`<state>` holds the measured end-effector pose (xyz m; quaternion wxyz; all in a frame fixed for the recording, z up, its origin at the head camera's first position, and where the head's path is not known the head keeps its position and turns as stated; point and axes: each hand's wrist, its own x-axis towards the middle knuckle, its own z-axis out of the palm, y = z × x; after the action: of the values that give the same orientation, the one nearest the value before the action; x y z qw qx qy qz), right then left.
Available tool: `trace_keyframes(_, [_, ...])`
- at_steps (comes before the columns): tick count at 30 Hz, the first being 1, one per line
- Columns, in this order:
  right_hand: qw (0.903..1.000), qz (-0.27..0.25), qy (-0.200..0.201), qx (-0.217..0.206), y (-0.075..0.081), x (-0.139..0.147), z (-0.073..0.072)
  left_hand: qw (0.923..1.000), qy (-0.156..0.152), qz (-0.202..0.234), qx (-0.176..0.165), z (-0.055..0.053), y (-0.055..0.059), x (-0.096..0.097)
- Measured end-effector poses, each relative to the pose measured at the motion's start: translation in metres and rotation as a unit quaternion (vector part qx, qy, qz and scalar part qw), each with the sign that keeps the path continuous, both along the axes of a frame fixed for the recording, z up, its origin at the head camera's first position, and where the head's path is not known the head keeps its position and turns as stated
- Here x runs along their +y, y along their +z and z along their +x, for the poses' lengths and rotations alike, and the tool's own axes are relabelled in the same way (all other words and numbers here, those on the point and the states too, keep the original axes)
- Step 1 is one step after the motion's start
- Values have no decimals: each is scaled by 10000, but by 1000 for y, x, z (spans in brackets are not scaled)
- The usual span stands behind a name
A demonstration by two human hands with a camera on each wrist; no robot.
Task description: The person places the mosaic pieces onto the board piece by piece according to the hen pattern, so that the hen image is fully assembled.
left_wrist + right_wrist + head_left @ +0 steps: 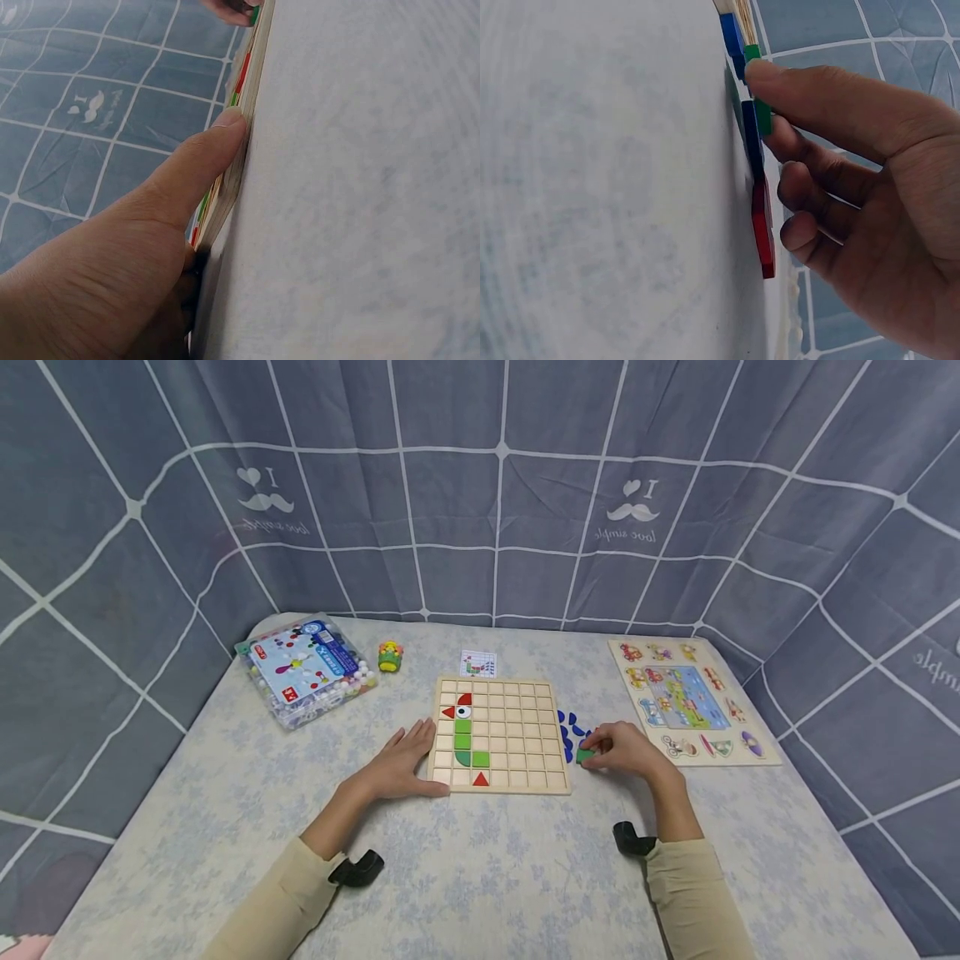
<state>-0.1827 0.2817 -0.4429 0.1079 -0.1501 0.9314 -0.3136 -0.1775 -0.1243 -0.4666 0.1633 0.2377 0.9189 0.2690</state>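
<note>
A wooden grid board [517, 735] lies on the table, with red, green and eye-marked pieces set in its left columns. My left hand [401, 764] rests against the board's left side, fingers straight, its thumb [202, 157] along the front edge. To the right of the board, my right hand [622, 750] pinches a green piece [761, 112] between thumb and fingers. Close under it are several blue pieces [567, 735]. In the right wrist view a red piece [762, 232] shows below the fingertips. A small pattern card [478, 663] lies behind the board.
At the back left is a clear box [307, 668] of beads with a printed sheet, and beside it a small toy figure [390, 657]. A wooden picture puzzle [693, 702] lies on the right. A tiled-pattern curtain [465, 502] surrounds the table.
</note>
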Motion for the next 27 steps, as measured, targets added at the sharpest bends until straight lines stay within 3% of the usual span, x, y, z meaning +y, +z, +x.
trace_keyframes(12, [9996, -103, 256, 70, 5, -25, -5, 10000, -16, -19, 60, 1, 0, 0])
trace_keyframes(27, [9972, -133, 728, -63, 14, -78, -14, 10000, -27, 36, 27, 1, 0, -1])
